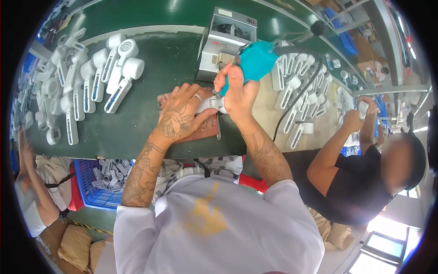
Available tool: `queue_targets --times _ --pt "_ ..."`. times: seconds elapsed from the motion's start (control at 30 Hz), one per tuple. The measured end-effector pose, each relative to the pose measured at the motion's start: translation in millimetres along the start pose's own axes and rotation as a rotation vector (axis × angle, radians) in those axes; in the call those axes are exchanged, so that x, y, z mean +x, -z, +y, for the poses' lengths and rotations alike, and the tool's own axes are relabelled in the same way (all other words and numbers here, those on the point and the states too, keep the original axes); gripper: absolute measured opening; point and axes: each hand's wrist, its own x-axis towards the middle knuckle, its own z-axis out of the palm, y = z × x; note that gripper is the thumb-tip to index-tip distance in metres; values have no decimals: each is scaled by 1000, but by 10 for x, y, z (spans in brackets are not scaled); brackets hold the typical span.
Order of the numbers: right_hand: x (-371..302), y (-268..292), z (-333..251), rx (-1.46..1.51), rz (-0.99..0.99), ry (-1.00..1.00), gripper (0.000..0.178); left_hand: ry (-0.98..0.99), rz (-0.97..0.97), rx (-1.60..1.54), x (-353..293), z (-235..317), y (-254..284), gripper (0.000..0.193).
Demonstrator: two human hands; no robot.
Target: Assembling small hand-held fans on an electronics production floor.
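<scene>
My right hand (239,98) is closed around a teal electric screwdriver (258,59), tilted with its tip down near my left fingers. My left hand (180,112) presses a white plastic housing (209,105) onto a reddish work pad (200,130). Most of that housing is covered by my hands, and the exact point where the tip meets it is hidden. Just beyond my hands stands a grey box-shaped screw feeder (219,50) with an open top compartment.
White handheld-fan bodies (119,93) lie in a group on the left of the green bench; more fan bodies (296,98) are on the right. A black cable (303,91) hangs beside my right arm. A blue crate (98,201) sits below. Co-workers (351,178) flank me.
</scene>
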Motion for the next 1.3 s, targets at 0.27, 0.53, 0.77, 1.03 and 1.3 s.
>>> queue_targets --times 0.27,0.53,0.77,1.03,1.3 --pt "260 -40 -259 -90 29 115 56 53 -37 -89 -5 35 100 40" --pt "591 -19 -245 -102 125 181 41 7 39 -91 -56 -53 -13 29" --pt "536 -36 7 -52 118 161 41 15 11 -106 -60 -41 22 29" --pt "240 -78 -302 85 139 -51 38 11 42 -90 -103 -111 -36 30" --pt "-145 -22 -365 133 -10 -57 50 47 -37 -71 -90 -59 -12 34"
